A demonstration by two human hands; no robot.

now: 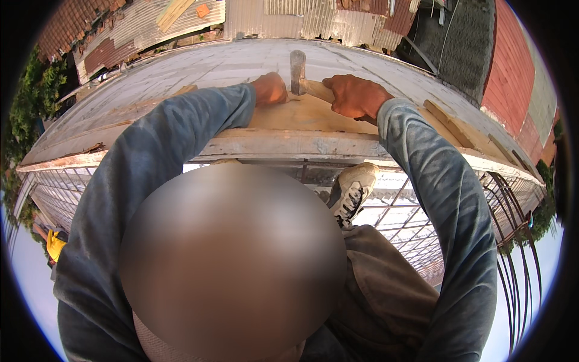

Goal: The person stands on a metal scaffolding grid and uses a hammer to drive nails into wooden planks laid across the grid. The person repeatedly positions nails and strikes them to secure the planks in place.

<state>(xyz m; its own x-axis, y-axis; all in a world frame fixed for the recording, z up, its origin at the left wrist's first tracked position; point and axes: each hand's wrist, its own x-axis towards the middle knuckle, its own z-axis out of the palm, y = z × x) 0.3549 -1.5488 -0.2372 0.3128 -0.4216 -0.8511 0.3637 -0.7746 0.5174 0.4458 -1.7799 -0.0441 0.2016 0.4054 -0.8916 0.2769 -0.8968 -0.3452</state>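
My right hand is wrapped round the wooden handle of a hammer. The hammer's grey metal head stands to the left of that hand, low over a light-brown board. Left of the head, my left hand is closed, its knuckles up, at the board's surface. What its fingers hold, if anything, is hidden. A pale timber edge runs along the near side of the board, between my forearms.
Grey formwork panels stretch away beyond my hands. A loose wood strip lies at right. Rebar mesh is below the edge, beside my shoe. Bent bars rise at right. Corrugated roofs lie beyond.
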